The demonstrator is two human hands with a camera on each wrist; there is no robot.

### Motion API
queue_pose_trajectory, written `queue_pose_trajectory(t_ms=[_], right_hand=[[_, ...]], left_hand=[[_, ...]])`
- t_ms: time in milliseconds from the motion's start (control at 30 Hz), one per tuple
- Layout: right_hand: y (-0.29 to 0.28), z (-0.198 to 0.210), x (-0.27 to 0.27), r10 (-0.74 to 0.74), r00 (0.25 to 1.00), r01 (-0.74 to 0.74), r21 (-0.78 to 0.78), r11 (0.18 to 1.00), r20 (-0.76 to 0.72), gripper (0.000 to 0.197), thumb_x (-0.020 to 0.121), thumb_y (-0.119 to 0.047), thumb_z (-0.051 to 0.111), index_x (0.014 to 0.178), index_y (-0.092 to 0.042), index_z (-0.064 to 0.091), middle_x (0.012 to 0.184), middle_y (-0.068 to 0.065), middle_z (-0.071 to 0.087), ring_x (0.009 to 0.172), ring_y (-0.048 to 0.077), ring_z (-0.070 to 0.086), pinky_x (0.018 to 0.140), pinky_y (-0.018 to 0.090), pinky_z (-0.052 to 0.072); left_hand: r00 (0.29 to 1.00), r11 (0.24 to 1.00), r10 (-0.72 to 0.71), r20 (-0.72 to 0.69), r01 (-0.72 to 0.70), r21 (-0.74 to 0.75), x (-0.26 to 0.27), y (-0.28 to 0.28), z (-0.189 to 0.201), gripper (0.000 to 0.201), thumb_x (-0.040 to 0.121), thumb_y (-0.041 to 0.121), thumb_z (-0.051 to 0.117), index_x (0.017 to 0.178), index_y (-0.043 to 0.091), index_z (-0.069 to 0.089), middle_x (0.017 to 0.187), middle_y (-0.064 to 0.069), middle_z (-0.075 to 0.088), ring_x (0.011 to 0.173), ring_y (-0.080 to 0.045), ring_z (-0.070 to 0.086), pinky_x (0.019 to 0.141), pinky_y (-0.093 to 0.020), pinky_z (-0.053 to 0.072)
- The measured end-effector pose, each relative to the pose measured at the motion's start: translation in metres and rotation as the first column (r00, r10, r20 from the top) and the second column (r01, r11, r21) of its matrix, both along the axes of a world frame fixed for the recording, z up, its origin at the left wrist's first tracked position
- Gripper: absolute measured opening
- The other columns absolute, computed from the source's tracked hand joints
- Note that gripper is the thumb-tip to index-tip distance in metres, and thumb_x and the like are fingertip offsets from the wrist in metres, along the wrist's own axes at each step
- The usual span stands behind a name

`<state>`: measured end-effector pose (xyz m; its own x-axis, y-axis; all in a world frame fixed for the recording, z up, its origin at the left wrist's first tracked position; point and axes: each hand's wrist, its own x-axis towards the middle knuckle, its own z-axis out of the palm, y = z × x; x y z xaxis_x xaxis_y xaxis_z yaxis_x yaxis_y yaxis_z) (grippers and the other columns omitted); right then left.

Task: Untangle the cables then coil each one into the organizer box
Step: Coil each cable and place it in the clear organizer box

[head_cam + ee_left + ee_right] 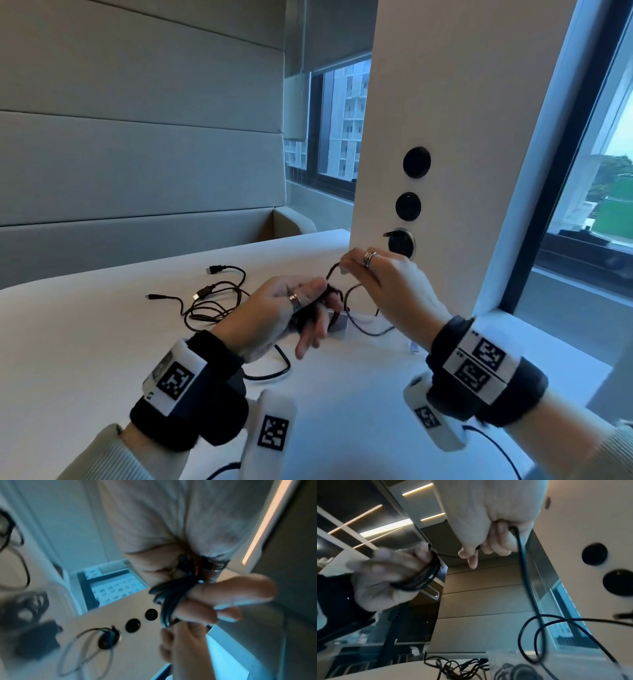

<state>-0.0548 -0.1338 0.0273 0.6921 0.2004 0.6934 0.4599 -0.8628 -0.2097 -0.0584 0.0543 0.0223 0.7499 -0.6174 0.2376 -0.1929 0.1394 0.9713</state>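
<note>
My left hand (310,310) holds a coil of black cable (330,298) wound in several turns around its fingers; the coil (169,599) sits between thumb and fingers (223,592). My right hand (347,269) is just up and right of it and pinches the same cable's free length (528,582), which loops down toward the table. A clear organizer box (339,324) lies under the hands, mostly hidden; in the right wrist view the box (498,660) has dark coiled cable inside. A tangle of black USB cables (212,301) lies to the left on the table.
The white table (102,359) runs to a padded bench wall at the back. A white pillar with round black sockets (416,162) stands just behind my right hand, and a black plug (399,240) sits in the lowest socket. Windows flank the pillar.
</note>
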Motion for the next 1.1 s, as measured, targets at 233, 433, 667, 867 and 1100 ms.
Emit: queue_pose_trajectory(t_ms=[233, 433, 667, 867, 1100], right_hand=[[0.024, -0.031, -0.018, 0.262, 0.884, -0.344, -0.158, 0.926, -0.388, 0.029, 0.099, -0.034, 0.038, 0.101, -0.017, 0.062, 0.098, -0.002, 0.066, 0.079, 0.008, 0.054, 0.071, 0.016, 0.041], [0.000, -0.004, -0.015, 0.175, 0.984, -0.172, -0.073, 0.982, 0.039, 0.037, 0.089, -0.047, 0.035, 0.085, -0.026, 0.066, 0.080, -0.010, 0.066, 0.066, 0.011, 0.058, 0.056, 0.029, 0.049], [0.002, -0.011, 0.007, 0.118, 0.993, -0.117, 0.128, 0.985, -0.004, 0.028, 0.089, -0.043, 0.046, 0.093, -0.024, 0.067, 0.085, 0.000, 0.067, 0.077, 0.022, 0.062, 0.066, 0.040, 0.051], [0.017, -0.047, -0.003, 0.252, 0.871, -0.315, -0.086, 0.945, -0.421, 0.029, 0.099, -0.032, 0.038, 0.100, -0.015, 0.062, 0.097, 0.000, 0.065, 0.081, 0.011, 0.057, 0.075, 0.016, 0.043], [-0.005, 0.001, -0.001, 0.069, 0.997, -0.067, -0.033, 0.997, 0.041, 0.039, 0.087, -0.049, 0.038, 0.087, -0.024, 0.068, 0.084, -0.008, 0.066, 0.069, 0.017, 0.060, 0.058, 0.033, 0.049]], left_hand=[[0.965, 0.915, 0.258, 0.047, -0.228, -0.333, 0.011, -0.003, -0.004, 0.020, 0.092, -0.003, 0.042, 0.105, 0.004, 0.055, 0.100, -0.008, 0.072, 0.097, -0.022, 0.069, 0.085, -0.025, 0.054], [0.799, 0.818, 0.234, 0.553, -0.470, 0.333, 0.026, 0.012, -0.017, 0.031, 0.098, 0.038, 0.037, 0.096, 0.015, 0.058, 0.082, 0.008, 0.073, 0.080, -0.004, 0.068, 0.081, -0.028, 0.046], [0.996, 0.997, -0.059, 0.063, 0.063, -0.055, -0.001, -0.007, -0.006, 0.024, 0.086, 0.020, 0.046, 0.090, 0.001, 0.059, 0.069, -0.008, 0.069, 0.047, -0.019, 0.059, 0.053, -0.023, 0.048], [0.924, 0.903, 0.354, 0.144, -0.298, -0.311, 0.014, -0.003, -0.006, 0.015, 0.092, 0.001, 0.046, 0.103, 0.006, 0.055, 0.098, -0.003, 0.073, 0.096, -0.016, 0.069, 0.084, -0.021, 0.052], [0.907, 0.790, 0.133, 0.399, -0.340, 0.510, 0.019, 0.015, -0.011, 0.039, 0.094, 0.043, 0.041, 0.077, 0.013, 0.059, 0.059, -0.002, 0.066, 0.049, -0.018, 0.060, 0.054, -0.029, 0.046]])
